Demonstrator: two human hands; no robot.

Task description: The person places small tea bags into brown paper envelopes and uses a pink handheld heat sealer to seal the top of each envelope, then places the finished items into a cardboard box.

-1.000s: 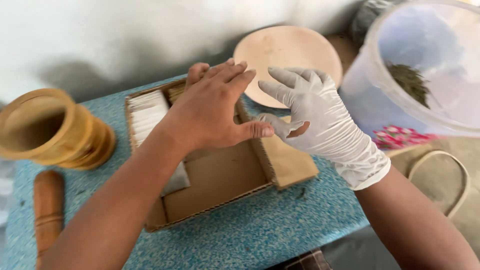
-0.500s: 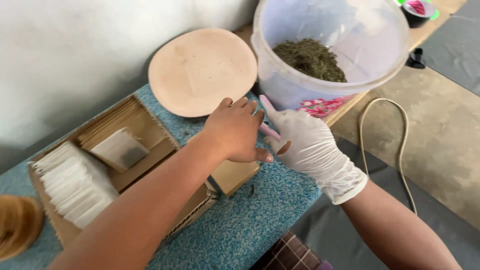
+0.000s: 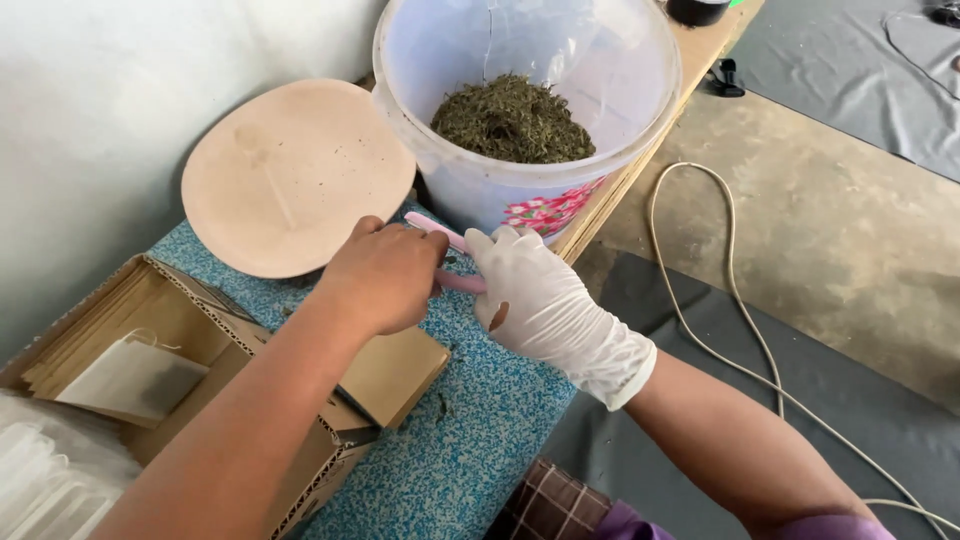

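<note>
Table: your blue speckled table (image 3: 470,440) carries everything here; take the bucket on it as your landmark.
Bucket: the translucent white bucket (image 3: 640,110) stands at the far end of the table, with a flower print low on its wall and a mound of dried green herb (image 3: 512,118) inside.
Lid: a round tan lid (image 3: 290,175) leans against the wall just left of the bucket.
Box: an open cardboard box (image 3: 300,470) sits well left of and nearer you than the bucket; it holds flat paper packets (image 3: 130,380), and one flap lies out on the table towards the bucket.
Cable: a pale cable (image 3: 735,300) loops over the floor to the right of the bucket.
Left hand: your bare left hand (image 3: 385,275) is just in front of the bucket's base, knuckles up, fingers curled down over the pink stick.
Right hand: your white-gloved right hand (image 3: 535,300) is beside the left, also just below the bucket's flower print; its fingers (image 3: 480,245) are closed round the stick.
Pink stick: a thin pink stick (image 3: 440,232) runs between your two hands, close to the bucket's base; both hands grip it, and its far end pokes out above your left hand.
</note>
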